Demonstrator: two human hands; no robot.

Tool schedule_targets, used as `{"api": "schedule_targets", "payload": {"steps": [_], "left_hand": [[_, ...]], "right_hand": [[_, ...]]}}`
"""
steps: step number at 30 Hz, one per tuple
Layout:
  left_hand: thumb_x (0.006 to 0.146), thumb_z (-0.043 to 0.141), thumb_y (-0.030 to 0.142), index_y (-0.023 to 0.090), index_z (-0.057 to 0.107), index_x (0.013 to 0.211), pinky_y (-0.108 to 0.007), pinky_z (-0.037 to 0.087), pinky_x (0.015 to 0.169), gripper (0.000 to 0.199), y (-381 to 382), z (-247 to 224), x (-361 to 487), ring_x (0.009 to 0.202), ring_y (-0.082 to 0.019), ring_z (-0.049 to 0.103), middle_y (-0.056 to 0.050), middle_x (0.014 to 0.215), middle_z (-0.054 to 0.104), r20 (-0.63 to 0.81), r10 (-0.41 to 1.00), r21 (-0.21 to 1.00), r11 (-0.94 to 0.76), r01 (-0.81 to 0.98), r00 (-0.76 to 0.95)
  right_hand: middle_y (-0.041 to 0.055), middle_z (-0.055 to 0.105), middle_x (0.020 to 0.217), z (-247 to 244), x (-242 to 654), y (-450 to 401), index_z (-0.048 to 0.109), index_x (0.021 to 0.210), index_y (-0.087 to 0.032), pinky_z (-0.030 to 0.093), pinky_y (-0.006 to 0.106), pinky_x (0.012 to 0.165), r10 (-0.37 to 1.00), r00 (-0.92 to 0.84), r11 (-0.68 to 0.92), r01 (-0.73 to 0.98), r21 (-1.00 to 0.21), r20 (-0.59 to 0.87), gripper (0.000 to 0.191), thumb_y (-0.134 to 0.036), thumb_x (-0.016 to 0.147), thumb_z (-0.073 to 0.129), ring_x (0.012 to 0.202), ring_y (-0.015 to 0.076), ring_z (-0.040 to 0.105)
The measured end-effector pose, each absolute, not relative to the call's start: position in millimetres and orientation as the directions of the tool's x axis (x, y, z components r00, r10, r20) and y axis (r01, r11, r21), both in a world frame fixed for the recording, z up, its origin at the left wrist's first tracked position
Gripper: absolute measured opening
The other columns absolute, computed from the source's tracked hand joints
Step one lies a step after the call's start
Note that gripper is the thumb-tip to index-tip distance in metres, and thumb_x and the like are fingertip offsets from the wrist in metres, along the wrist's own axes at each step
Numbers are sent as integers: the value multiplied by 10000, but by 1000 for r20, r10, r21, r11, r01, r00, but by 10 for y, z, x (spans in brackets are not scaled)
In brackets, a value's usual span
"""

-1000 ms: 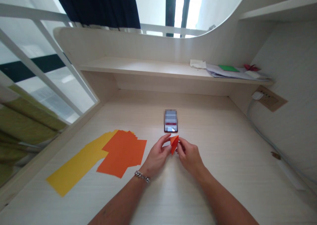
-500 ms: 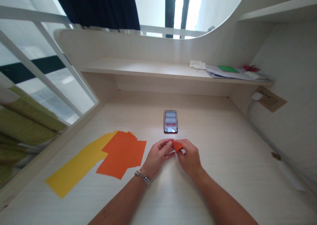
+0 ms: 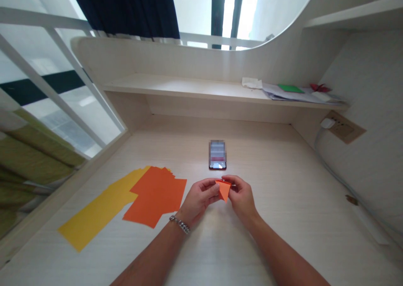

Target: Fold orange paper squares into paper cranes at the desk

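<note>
So the folded orange paper (image 3: 224, 190) is held between the two hands, on the near side of the smartphone (image 3: 217, 155), with a triangular face showing and one tip pointing back toward the wearer. Its left edge is pinched by the left hand (image 3: 203, 195), thumb on top. The other edge is gripped by the right hand (image 3: 241, 195), but those fingers are mostly hidden, so how firmly that side is held honestly can't be made out. Biggest worry: with a piece this small, a crease could easily be pulled crooked if one side gets tugged harder. A layer might be popped loose if the left thumb is lifted too soon, or the tip crushed by too much squeeze. Less likely, the loose orange sheets (image 3: 157, 195) on the bench (image 3: 277, 168) could be nudged by the nearby bracelet (image 3: 180, 224).
</note>
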State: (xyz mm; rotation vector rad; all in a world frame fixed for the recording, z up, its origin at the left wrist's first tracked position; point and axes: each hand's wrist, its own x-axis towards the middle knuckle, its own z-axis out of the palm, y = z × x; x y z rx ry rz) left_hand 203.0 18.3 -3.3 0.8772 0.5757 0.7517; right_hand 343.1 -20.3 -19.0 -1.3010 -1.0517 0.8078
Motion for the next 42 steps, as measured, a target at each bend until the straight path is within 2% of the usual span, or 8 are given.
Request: {"api": "schedule_targets", "payload": {"steps": [5, 9, 15, 21, 28, 34, 38, 42], "left_hand": [[748, 697, 281, 144, 677, 1017, -318, 495, 791, 302, 212, -78, 2025, 916, -201, 622, -128, 1037, 669, -154, 798, 865, 394, -310, 583], [766, 679, 287, 138, 672, 1034, -317, 491, 775, 308, 204, -69, 2034, 912, -210, 624, -138, 1026, 670, -134, 781, 867, 391, -310, 610], [763, 678, 310, 143, 681, 1017, -352, 478, 824, 304, 181, -43, 2050, 944, -231, 622, -141, 1051, 666, -111, 760, 863, 394, -317, 641], [745, 691, 338, 136, 692, 997, -353, 475, 825, 323, 186, -45, 2049, 902, -226, 634, -138, 1004, 681, -120, 773, 875, 379, -302, 623], [731, 707, 310, 105, 696, 924, -331, 478, 799, 281, 214, -107, 2053, 859, -209, 631, -124, 930, 690, -130, 781, 882, 373, -289, 611], [710, 723, 316, 122, 706, 849, -293, 485, 750, 239, 216, -97, 2039, 795, -178, 625, -91, 858, 695, -134, 807, 887, 356, -294, 575], [721, 715, 313, 125, 713, 855, -303, 492, 764, 231, 218, -75, 2033, 811, -184, 628, -98, 868, 700, -134, 822, 896, 339, -287, 554], [728, 707, 318, 124, 718, 860, -324, 494, 782, 234, 244, -91, 2005, 810, -194, 632, -100, 858, 705, -119, 835, 911, 306, -275, 537]], "right_hand": [[56, 698, 934, -211, 3412, -168, 665, 925, -186, 511, 341, 805, 938, 327, 140, -41, -989, 119, 267, -158, 675, 577, 883, 217, 646], [58, 710, 872, -214, 3422, -165, 658, 901, -181, 538, 349, 742, 952, 303, 91, -135, -987, 46, 279, -151, 627, 620, 809, 223, 668], [52, 710, 824, -200, 3442, -187, 672, 854, -172, 545, 334, 716, 936, 344, 100, -60, -993, 74, 257, -123, 603, 649, 761, 213, 670], [45, 708, 826, -203, 3440, -177, 665, 868, -177, 544, 312, 670, 956, 292, 70, -115, -991, 33, 253, -156, 617, 653, 753, 211, 667], [44, 700, 822, -180, 3431, -232, 675, 880, -180, 522, 287, 642, 940, 313, 116, 84, -990, 136, 230, -158, 654, 646, 727, 198, 644], [45, 713, 834, -161, 3433, -236, 711, 852, -186, 515, 298, 675, 938, 299, 149, 110, -983, 176, 194, -160, 684, 616, 751, 199, 646], [48, 723, 825, -157, 3455, -224, 726, 841, -185, 521, 324, 690, 944, 297, 128, 81, -988, 147, 193, -190, 662, 654, 758, 217, 656], [56, 723, 846, -123, 3499, -237, 724, 868, -174, 527, 328, 695, 974, 217, 81, -92, -992, 60, 199, -245, 720, 612, 781, 224, 661]]}}
